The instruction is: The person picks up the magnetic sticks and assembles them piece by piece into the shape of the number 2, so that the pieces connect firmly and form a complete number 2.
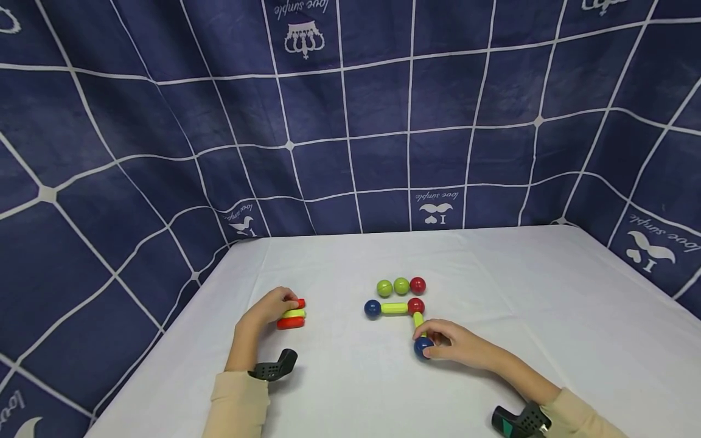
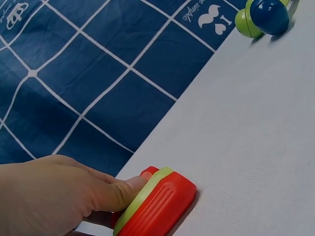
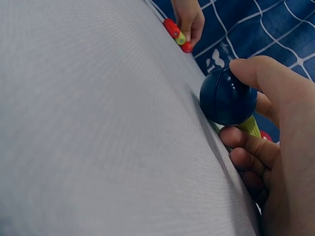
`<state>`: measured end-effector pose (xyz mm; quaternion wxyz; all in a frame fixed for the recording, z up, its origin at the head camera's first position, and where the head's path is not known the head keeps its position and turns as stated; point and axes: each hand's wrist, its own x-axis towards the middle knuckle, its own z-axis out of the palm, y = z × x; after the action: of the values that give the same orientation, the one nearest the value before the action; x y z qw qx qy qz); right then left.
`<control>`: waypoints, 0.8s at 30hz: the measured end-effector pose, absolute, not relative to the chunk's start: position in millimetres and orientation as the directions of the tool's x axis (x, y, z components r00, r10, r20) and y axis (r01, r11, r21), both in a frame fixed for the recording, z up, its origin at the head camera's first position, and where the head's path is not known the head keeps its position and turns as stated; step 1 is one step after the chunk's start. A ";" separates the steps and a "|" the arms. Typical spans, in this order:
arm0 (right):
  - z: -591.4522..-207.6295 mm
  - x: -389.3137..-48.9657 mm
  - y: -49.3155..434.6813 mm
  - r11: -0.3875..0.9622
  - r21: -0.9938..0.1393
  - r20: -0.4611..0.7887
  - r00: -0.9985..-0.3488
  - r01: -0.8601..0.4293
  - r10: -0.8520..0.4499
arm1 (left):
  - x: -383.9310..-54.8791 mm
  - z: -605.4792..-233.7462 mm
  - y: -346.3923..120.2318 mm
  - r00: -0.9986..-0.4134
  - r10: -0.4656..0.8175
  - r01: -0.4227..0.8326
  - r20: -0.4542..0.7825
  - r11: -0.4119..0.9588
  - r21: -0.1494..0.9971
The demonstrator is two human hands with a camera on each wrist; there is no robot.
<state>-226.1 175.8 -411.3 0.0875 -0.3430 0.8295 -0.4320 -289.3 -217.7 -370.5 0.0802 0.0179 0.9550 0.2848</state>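
My left hand (image 1: 274, 304) pinches the farthest of three short rods lying side by side, a red rod (image 1: 301, 302). A yellow-green rod (image 1: 296, 314) and a nearer red rod (image 1: 291, 323) lie against it. My right hand (image 1: 457, 344) grips a blue ball (image 3: 229, 96) between thumb and fingers. From that ball a yellow-green rod (image 1: 418, 320) runs to a red ball (image 1: 415, 306). Another yellow-green rod (image 1: 394, 308) links the red ball to a second blue ball (image 1: 372, 309), making a bent shape on the table.
Behind the joined pieces, two green balls (image 1: 401, 286) and a loose red ball (image 1: 418, 285) sit in a row. The table has a white cloth (image 1: 350, 377). A dark blue curtain (image 1: 378, 158) with white lines hangs around the back and sides.
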 end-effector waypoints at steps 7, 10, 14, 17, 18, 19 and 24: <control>-411.8 -226.1 176.3 0.385 -0.776 0.159 -0.744 -0.501 -0.649 | -288.5 -358.1 -207.1 -0.988 0.085 0.008 -0.127 0.858 0.514; -411.9 -226.6 176.8 0.372 -0.774 0.176 -0.737 -0.513 -0.652 | -285.7 -344.6 -196.0 -0.987 0.118 0.047 -0.108 0.859 0.509; -411.1 -226.7 177.0 0.367 -0.774 0.184 -0.737 -0.517 -0.651 | -278.8 -328.0 -176.5 -0.980 0.187 0.127 -0.071 0.857 0.500; -410.6 -226.4 176.5 0.375 -0.774 0.174 -0.741 -0.510 -0.649 | -271.8 -320.5 -159.2 -0.970 0.242 0.192 -0.035 0.841 0.505; -410.6 -226.3 176.4 0.379 -0.774 0.170 -0.742 -0.508 -0.648 | -269.3 -319.0 -153.2 -0.964 0.266 0.218 -0.025 0.834 0.507; -410.7 -226.2 176.2 0.382 -0.773 0.167 -0.744 -0.506 -0.647 | -267.0 -317.9 -146.9 -0.957 0.290 0.242 -0.016 0.826 0.508; -411.0 -225.9 175.4 0.395 -0.771 0.155 -0.748 -0.500 -0.645 | -255.1 -317.5 -116.8 -0.893 0.446 0.348 -0.066 0.776 0.526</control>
<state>-225.9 175.4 -411.0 0.0848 -0.3444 0.8308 -0.4289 -255.1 -116.8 -317.5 0.0939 0.2117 0.9376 0.2594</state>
